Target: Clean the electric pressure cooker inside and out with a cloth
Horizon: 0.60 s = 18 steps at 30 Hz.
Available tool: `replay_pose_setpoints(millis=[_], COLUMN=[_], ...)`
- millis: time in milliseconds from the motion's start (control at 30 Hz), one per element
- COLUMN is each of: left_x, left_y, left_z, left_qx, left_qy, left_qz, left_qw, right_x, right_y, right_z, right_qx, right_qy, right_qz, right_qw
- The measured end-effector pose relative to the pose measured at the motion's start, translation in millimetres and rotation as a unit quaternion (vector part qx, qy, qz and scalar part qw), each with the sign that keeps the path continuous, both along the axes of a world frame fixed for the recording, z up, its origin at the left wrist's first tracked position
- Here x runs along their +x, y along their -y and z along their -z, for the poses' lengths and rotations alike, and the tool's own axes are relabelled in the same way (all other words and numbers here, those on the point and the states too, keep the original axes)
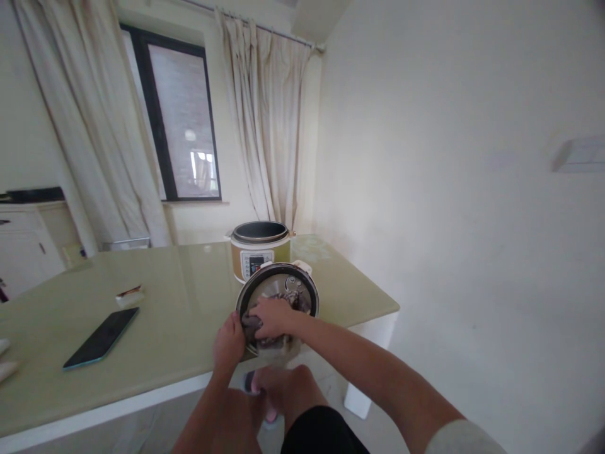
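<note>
Tilted up at the table's front edge is a round pressure cooker lid (278, 284), its metal underside facing me. My left hand (229, 343) grips the lid's left rim. Against the inner face, my right hand (271, 317) presses a crumpled greyish cloth (302, 301), fingers closed over it. Part of the cloth hangs below the hand. Just behind the lid stands the electric pressure cooker (239, 255), uncovered, with a dark inner pot and a control panel on its front, partly hidden by the lid.
A dark tablet or phone (101, 338) lies on the green tabletop (184, 309) to the left, with a small whitish item (129, 295) behind it. The table's right corner (394, 309) is near a white wall. My legs are under the front edge.
</note>
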<state>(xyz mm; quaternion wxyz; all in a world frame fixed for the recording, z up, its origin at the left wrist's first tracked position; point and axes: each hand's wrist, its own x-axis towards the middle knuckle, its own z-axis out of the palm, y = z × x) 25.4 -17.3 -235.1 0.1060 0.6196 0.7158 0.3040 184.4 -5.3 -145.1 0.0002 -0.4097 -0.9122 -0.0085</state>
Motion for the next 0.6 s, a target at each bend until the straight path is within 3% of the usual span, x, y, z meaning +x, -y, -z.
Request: replay_pose_setpoints(millis=[100, 233, 300, 500, 600], left_x=[0.1, 0.6, 0.9, 1.8, 1.8], left_y=[0.5, 1.0, 1.5, 2.9, 1.4], left_z=[-0.3, -0.5, -1.0, -1.5, -0.1], left_qx=[-0.005, -0.005, -0.006, -0.008, -0.016], left_qy=[-0.012, -0.015, -0.002, 0.019, 0.017], left_qz=[0.008, 0.005, -0.001, -0.003, -0.002], left_qw=[1.000, 1.000, 1.000, 1.000, 1.000], right_x=[-8.3, -6.8, 0.6, 20.9, 14.7], right_y=[-3.7, -23.4, -32.8, -36.9, -35.2], right_z=[13.6, 8.4, -0.9, -20.2, -18.9], right_qx=[0.145, 0.249, 0.259, 0.212, 0.171], right_qy=[-0.051, -0.023, -0.010, -0.083, -0.127], right_qz=[0.037, -0.021, -0.021, 0.195, 0.202], right_qw=[0.987, 0.968, 0.966, 0.954, 0.956])
